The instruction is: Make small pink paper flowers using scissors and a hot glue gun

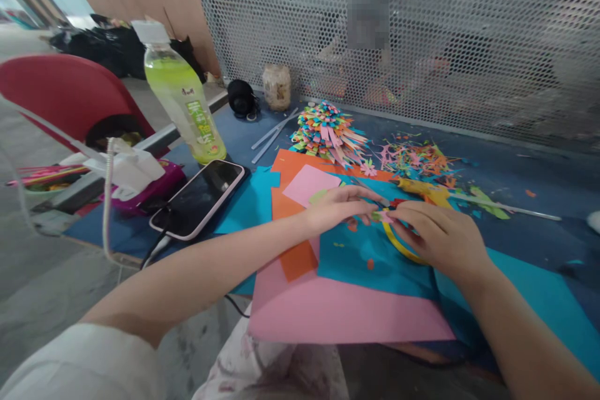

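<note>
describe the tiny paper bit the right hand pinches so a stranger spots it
On the dark blue table, find the middle turquoise sheet. Above it, the right hand pinches a tiny paper piece near the left hand. It is pink and green and held up, unlike the orange scraps lying below.

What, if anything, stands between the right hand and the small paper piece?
Nothing visible stands between them: the right hand already pinches the small paper piece. The left hand is close on the other side; its contact is unclear. The yellow curved band shows below the right fingers, not between.
</note>
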The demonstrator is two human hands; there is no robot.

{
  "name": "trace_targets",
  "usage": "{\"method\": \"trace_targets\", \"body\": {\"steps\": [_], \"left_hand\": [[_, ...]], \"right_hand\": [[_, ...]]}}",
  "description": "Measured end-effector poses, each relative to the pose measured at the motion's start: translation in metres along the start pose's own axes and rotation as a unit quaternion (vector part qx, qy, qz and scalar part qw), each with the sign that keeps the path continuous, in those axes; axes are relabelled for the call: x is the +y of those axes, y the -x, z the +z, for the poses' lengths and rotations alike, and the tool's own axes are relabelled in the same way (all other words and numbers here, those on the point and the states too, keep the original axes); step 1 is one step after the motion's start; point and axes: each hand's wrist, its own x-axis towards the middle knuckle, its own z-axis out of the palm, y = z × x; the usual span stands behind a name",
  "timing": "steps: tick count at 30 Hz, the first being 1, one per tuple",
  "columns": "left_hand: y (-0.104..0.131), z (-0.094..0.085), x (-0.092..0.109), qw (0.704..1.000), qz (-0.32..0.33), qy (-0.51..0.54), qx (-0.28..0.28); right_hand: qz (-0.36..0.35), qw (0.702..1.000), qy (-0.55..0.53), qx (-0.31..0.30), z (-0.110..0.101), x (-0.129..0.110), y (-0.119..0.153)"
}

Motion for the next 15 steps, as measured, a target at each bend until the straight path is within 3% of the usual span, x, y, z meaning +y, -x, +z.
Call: {"method": "trace_targets", "body": {"steps": [7, 15], "left_hand": [[0.000, -0.001, -0.002, 0.999, 0.032, -0.020, 0.034], [-0.002, -0.004, -0.004, 0.996, 0.082, -0.015, 0.037]], "right_hand": [[0.178, 0.964, -0.197, -0.024, 0.000, -0.010, -0.011], [0.274, 0.922, -0.271, -0.042, 0.006, -0.009, -0.008]]}}
